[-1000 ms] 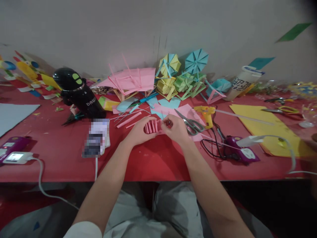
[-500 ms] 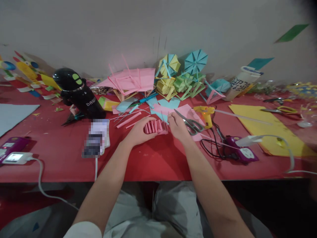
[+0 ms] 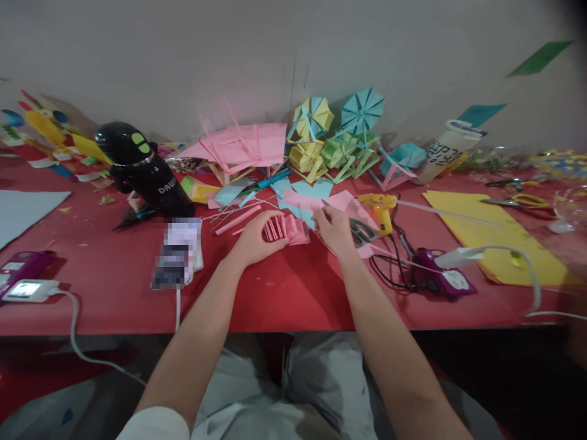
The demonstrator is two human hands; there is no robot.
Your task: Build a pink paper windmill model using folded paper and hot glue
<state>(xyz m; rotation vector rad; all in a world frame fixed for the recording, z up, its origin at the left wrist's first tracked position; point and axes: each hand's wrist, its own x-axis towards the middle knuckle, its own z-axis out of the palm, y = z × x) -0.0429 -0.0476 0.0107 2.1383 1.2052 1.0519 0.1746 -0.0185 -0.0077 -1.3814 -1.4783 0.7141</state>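
Observation:
My left hand (image 3: pixel 258 239) is closed around a pink pleated paper (image 3: pixel 275 228), its fingers over the back and thumb along the front. The free right end of the folds (image 3: pixel 299 231) fans out toward my other hand. Just right of the paper, my right hand (image 3: pixel 334 229) is closed in a pinch, and whatever sits between its fingertips is too small to make out. Dark-handled scissors (image 3: pixel 363 232) lie partly hidden behind that hand, on pink paper sheets (image 3: pixel 342 200). Rolled pink paper strips (image 3: pixel 237 220) lie beyond my left hand.
A yellow glue gun (image 3: pixel 381 211) with a black cord stands right of the scissors. A black bottle (image 3: pixel 142 171) and a phone (image 3: pixel 177 253) are at left. Folded paper umbrellas (image 3: pixel 362 110) line the wall. Purple power strips (image 3: pixel 444 275) sit at both sides.
My right hand has shifted slightly right and turned, its fingers more visible. The pleated paper's free end sits more spread and slightly higher. The whole view has moved a little.

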